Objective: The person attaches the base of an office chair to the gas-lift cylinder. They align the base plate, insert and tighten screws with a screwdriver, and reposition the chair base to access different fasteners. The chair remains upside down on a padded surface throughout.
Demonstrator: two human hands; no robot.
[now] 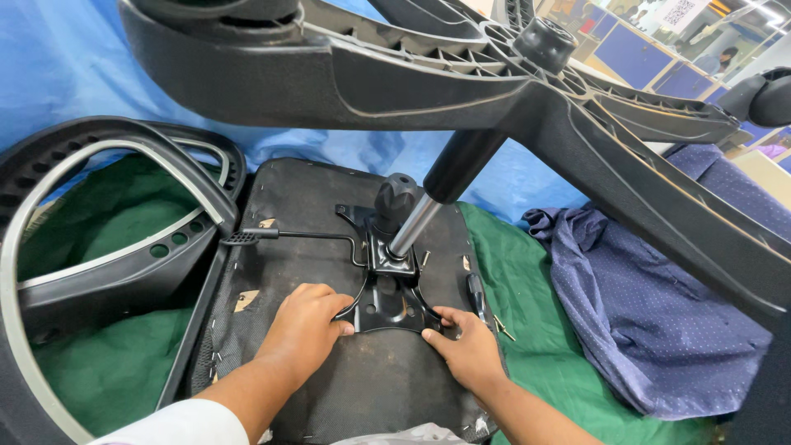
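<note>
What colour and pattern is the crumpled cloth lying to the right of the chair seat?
The crumpled cloth is dark blue with small pale dots, seen best in the head view.

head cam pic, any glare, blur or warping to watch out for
Head view: even, soft light; both hands, left hand and right hand, look sharp on the metal mechanism plate; a bright glint runs down the gas cylinder; the star base looms large and stretched by the wide lens; the background office is soft.

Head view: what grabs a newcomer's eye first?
The black five-arm chair base fills the top of the frame, its gas cylinder slanting down into the metal mechanism plate on the upturned seat underside. Both hands, left hand and right hand, press on that plate's near edge. A curved black backrest frame lies at left.
</note>
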